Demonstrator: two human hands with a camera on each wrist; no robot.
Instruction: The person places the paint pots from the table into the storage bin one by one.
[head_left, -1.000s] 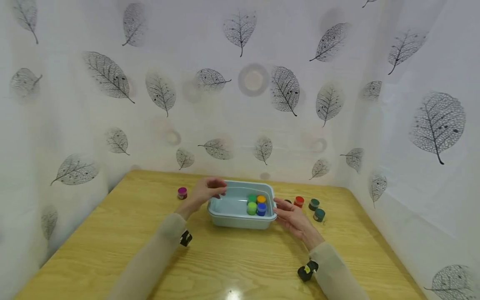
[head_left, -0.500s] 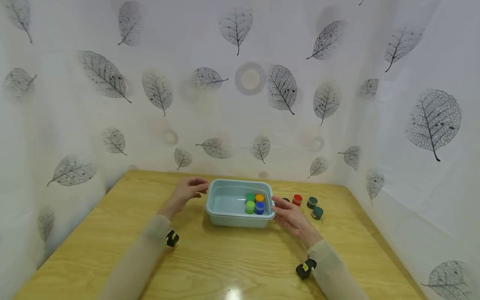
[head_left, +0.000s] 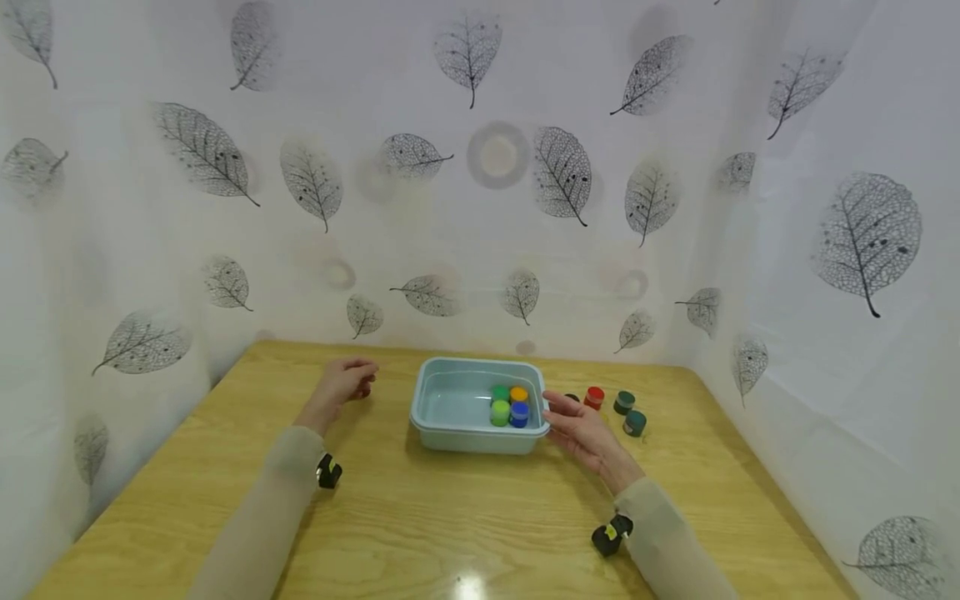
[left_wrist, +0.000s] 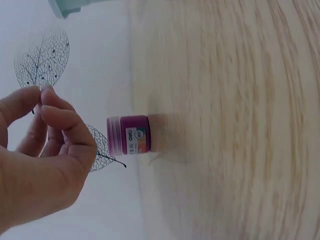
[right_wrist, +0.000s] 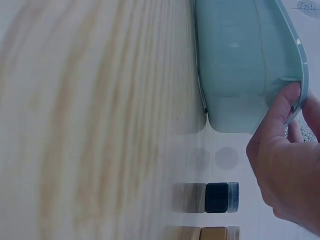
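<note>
My left hand (head_left: 341,390) is raised at the left of the light blue plastic tub (head_left: 480,442). Its fingers are curled, thumb and index fingertips meeting, with nothing visible between them. Beside it in the left wrist view stands a purple paint jar (left_wrist: 131,135), mostly hidden by the hand in the head view. My right hand (head_left: 588,433) holds the tub's right rim, thumb against the outer wall in the right wrist view. Inside the tub, toward its right end, sit a green jar (head_left: 500,392), an orange one (head_left: 518,395), a light green one (head_left: 500,413) and a blue one (head_left: 519,415).
Right of the tub stand a red jar (head_left: 594,397), a dark green jar (head_left: 624,402) and a teal jar (head_left: 634,423). A black jar (head_left: 572,400) and a yellow jar (right_wrist: 214,233) are partly hidden by my right hand in the head view. A leaf-patterned curtain (head_left: 480,242) borders the wooden table (head_left: 450,525).
My left hand has moved left, from over the tub's left rim to the purple jar. My right hand has stayed at the tub's right rim.
</note>
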